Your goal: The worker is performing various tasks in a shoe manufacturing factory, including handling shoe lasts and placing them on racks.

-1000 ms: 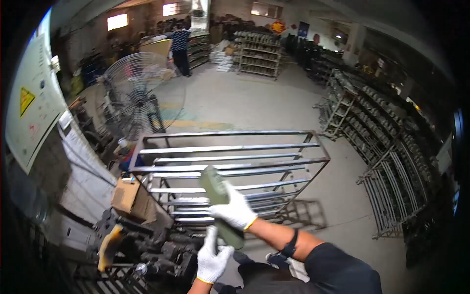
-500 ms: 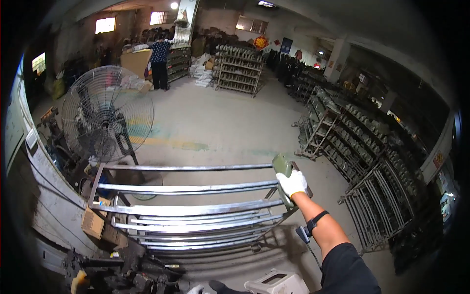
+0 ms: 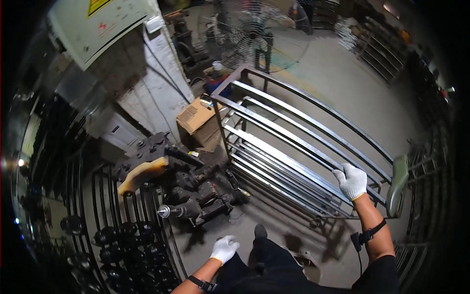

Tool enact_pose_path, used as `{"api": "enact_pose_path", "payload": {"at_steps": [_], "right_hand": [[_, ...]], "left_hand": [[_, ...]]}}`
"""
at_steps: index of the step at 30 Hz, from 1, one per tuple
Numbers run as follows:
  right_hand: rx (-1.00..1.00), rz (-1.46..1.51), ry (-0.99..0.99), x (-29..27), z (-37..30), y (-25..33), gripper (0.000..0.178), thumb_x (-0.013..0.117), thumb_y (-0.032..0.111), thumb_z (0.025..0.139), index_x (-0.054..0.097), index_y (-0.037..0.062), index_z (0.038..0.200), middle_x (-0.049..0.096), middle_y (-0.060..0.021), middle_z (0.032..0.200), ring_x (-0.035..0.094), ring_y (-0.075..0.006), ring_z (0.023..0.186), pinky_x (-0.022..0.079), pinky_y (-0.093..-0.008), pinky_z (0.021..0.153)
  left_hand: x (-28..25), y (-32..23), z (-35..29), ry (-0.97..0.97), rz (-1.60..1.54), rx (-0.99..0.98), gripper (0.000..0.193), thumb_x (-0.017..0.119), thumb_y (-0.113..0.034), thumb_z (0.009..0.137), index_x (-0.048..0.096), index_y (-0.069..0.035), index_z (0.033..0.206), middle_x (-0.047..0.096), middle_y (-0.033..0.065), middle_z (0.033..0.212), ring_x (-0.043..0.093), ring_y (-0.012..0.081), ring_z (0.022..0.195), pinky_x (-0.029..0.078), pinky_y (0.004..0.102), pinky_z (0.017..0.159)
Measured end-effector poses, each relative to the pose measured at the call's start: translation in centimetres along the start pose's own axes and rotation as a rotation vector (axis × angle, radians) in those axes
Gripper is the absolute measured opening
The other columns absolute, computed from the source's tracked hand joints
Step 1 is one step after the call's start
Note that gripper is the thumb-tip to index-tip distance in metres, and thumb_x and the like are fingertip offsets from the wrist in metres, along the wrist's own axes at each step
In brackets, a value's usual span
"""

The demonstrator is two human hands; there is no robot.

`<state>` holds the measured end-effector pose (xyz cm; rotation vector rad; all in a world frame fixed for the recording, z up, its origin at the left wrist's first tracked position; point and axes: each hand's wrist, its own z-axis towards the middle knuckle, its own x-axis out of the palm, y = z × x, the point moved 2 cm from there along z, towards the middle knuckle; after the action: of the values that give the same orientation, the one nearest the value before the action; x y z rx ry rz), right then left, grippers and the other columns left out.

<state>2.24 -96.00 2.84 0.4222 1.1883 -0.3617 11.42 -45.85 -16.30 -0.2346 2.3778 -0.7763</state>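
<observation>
We judge the green piece (image 3: 398, 182) light and firm, best gripped mid-length; our right hand (image 3: 352, 183) parts thumb from fingers (our left hand's (image 3: 225, 249) we cannot tell).

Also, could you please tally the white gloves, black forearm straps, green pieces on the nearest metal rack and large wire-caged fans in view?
White gloves: 2
Black forearm straps: 2
Green piece: 1
Wire-caged fan: 1
Total: 6
</observation>
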Motion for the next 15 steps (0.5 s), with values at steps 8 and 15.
{"api": "enact_pose_path", "payload": {"at_steps": [8,15], "right_hand": [[-0.075,0.142,0.050,6.0,4.3,9.0,0.038,0.069,0.044,0.100,0.075,0.0075,0.110,0.076,-0.0216,0.101,0.073,-0.0458,0.095,0.057,-0.0528,0.081],[-0.180,-0.041,-0.120,8.5,1.9,7.2,0.047,0.066,0.017,0.104,0.057,-0.0044,0.145,0.062,-0.0263,0.140,0.061,-0.0441,0.127,0.049,-0.0494,0.109]], "left_hand": [[1.0,2.9,-3.6,-0.051,0.131,0.250,0.056,0.064,-0.040,0.098,0.066,-0.001,0.139,0.069,0.0245,0.136,0.066,0.0420,0.126,0.052,0.0472,0.110],[-11.1,13.8,-18.3,-1.272,-0.184,-0.138,0.024,0.075,-0.018,0.087,0.076,-0.006,0.108,0.075,0.0159,0.109,0.071,0.0372,0.103,0.057,0.0458,0.093]]}}
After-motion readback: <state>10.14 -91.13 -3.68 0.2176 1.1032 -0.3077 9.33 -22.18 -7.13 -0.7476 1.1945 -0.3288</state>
